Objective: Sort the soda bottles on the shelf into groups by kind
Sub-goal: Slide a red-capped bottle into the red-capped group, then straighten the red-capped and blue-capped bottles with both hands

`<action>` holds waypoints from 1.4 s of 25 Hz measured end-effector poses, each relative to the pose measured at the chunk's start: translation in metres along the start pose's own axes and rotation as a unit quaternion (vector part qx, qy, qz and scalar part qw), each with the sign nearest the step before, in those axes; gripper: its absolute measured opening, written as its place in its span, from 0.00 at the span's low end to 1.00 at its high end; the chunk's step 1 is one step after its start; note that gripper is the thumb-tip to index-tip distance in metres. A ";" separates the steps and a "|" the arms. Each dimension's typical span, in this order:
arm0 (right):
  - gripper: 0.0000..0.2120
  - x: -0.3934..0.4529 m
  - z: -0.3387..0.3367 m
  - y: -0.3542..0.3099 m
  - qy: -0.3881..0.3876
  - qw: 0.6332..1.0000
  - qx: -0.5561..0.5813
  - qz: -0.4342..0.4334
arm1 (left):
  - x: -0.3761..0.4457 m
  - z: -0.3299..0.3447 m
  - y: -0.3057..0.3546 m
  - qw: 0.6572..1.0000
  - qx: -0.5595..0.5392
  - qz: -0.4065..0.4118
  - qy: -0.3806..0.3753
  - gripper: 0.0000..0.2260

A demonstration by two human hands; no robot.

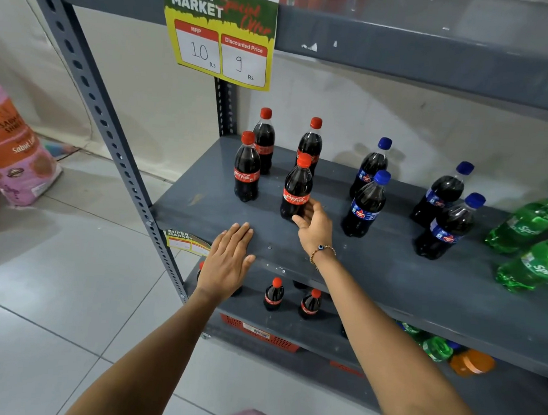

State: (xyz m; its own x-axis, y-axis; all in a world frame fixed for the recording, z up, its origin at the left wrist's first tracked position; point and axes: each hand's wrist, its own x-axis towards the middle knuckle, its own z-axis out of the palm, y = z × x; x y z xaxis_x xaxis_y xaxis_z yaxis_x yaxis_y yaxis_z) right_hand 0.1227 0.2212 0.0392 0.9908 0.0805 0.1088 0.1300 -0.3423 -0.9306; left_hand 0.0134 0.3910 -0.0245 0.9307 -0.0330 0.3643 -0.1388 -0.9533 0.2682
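Right hand (315, 224), grip loosely cupped, touches near red-capped cola bottle (297, 189) on smooth grey metal shelf (375, 263). Left hand (230, 259) flat, fingers spread, on near shelf edge. Blue-capped bottles (367, 204) stand right.

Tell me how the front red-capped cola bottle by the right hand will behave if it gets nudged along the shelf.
The front cola bottle looks full, so probably fairly heavy and stiff. It is tall on a narrow base, so a push high up may tip it; the right hand touches it low, which seems safer. The painted shelf looks smooth, so it should slide.
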 end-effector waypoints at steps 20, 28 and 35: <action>0.26 0.016 0.004 -0.001 -0.030 0.999 -0.016 0.012 | 0.113 -0.022 -0.008 0.894 -0.336 -0.281 0.096 0.24; 0.26 0.019 0.001 0.000 -0.036 0.999 -0.028 0.012 | 0.115 -0.018 -0.009 0.882 -0.356 -0.293 0.098 0.23; 0.28 0.018 0.002 -0.001 -0.034 0.998 -0.050 0.004 | 0.111 -0.023 -0.003 0.875 -0.358 -0.306 0.110 0.29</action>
State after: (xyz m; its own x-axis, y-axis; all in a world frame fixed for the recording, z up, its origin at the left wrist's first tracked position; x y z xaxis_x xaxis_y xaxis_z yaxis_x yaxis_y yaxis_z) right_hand 0.1406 0.2246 0.0411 0.9874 0.1396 0.0750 0.1292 -0.4351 -0.8911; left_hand 0.1098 0.3974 0.0356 0.8280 0.5518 0.0995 0.1131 -0.3381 0.9343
